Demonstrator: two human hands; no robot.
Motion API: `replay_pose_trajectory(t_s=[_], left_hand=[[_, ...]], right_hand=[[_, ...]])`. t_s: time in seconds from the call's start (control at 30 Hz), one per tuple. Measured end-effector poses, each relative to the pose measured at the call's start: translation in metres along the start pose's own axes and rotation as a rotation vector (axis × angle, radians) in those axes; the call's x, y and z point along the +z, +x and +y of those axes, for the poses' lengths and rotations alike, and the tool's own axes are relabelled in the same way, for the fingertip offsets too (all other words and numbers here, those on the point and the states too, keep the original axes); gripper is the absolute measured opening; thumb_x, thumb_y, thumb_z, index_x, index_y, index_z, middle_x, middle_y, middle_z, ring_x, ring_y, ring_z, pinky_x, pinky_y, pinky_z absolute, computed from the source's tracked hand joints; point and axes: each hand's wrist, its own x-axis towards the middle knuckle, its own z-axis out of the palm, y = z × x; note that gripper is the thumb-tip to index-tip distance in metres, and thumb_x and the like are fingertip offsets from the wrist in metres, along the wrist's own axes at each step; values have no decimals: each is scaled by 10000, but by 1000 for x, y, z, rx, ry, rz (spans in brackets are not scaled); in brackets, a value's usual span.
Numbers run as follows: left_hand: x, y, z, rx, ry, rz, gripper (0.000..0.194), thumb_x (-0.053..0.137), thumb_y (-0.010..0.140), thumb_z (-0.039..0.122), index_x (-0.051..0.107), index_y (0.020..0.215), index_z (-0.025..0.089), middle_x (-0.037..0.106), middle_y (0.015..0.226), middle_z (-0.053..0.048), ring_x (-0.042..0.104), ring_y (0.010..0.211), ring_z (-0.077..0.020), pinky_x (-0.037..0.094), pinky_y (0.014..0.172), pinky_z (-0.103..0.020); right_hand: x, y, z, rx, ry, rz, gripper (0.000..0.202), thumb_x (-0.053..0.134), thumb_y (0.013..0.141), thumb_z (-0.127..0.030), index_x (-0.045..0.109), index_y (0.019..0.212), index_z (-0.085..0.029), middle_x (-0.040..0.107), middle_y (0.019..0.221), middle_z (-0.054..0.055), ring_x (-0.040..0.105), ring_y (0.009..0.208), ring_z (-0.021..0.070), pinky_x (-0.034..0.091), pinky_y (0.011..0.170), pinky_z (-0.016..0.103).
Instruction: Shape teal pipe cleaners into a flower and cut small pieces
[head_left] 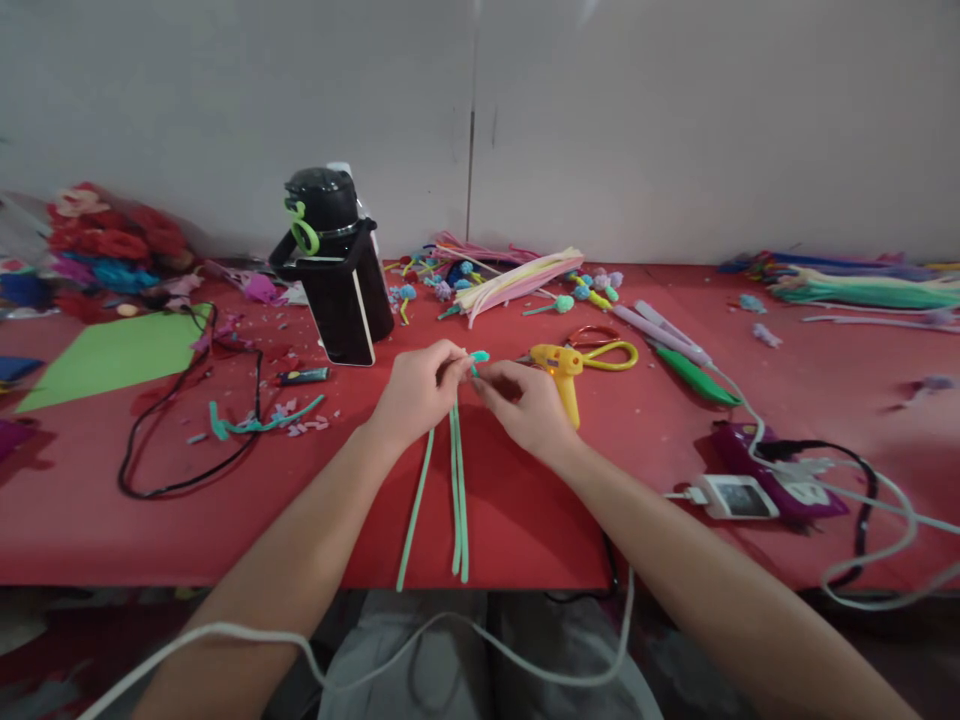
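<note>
**Both hands' fingertips close on a teal piece**

A red table [300, 540] spreads on all sides below the fingers. Beyond them and to the left stands a black flask [324, 205], a dark flat panel [334, 315] upright against its near side. Farther left of the fingers lies a green sheet [112, 360]. Straight beyond them and slightly right is a bundle of pale fuzzy stems [521, 283]. Well to their right sits a purple power strip [780, 475]; a lilac tool [660, 332] lies nearer, right and beyond. The left hand [420, 390] and right hand [529, 405] meet, thumb and finger of each pinched on the teal piece [481, 356], which pokes out between them. Three long green stems [458, 500] run from beneath the left fingers toward the body; their upper ends are hidden. Just right of the right fingers is a yellow glue gun [566, 380]. Smallest, off to the left, are scattered pink scraps [300, 428]
</note>
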Motion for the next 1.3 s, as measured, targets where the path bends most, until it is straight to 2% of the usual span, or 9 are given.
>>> replay_pose_trajectory(t_s=[0.23,0.47,0.6,0.7,0.83,0.97,1.1,1.2,1.3], left_hand=[[-5,2,-6,-4,238,-233,175,510,914,103,665,866,170,707,801,-46,639,751,-183,423,690,-290],[-11,3,1,24,244,-370,209,496,853,44,667,856,163,684,776,-54,620,735,-189,414,683,-293],[-11,2,2,26,193,-432,222,488,807,21,648,769,170,655,706,-30,590,660,-167,394,629,-280],[-15,2,3,-33,-12,-427,240,480,832,37,655,756,182,697,725,-6,638,690,-146,444,665,-256],[-21,5,7,-80,-311,-408,150,576,886,166,675,774,174,732,719,-14,675,682,-144,500,678,-254],[-21,8,11,-66,-481,-322,205,652,901,319,669,772,161,725,690,-38,670,636,-142,526,664,-262],[-16,10,8,-128,-454,-159,270,680,893,398,661,775,155,718,701,-52,659,643,-145,538,659,-275],[-13,9,5,-143,-316,-85,240,668,896,365,659,775,159,725,738,-54,660,670,-150,530,666,-276],[-11,6,3,-111,-120,-58,168,637,905,299,667,799,173,732,765,-34,666,721,-157,506,695,-273]], right_hand=[[-7,0,0,-196,-358,-73,107,572,886,-195,658,824,-182,660,749,47,571,662,163,428,637,286],[-13,2,1,-335,-345,-146,135,554,948,-201,649,854,-184,678,835,60,630,782,178,468,736,297],[-16,3,-2,-322,-333,-142,110,605,934,-213,673,851,-187,691,823,49,623,762,172,460,718,293],[-18,3,-8,-227,-218,-94,125,663,921,-285,686,840,-192,706,799,31,610,701,154,444,661,280],[-23,6,-13,-87,-17,-29,311,714,874,-495,678,812,-192,680,731,13,553,610,131,413,577,268],[-23,9,-15,-54,78,-65,460,668,851,-641,665,773,-188,610,658,-3,490,582,119,392,557,264],[-16,6,-15,11,79,-122,447,592,903,-626,652,803,-194,528,609,-22,455,551,119,371,538,269],[-10,2,-12,26,26,-141,332,559,948,-491,656,831,-196,497,605,-27,442,554,126,358,541,273],[-5,-1,-7,3,-55,-147,263,532,958,-372,664,828,-185,538,660,-12,459,610,133,372,584,272]])
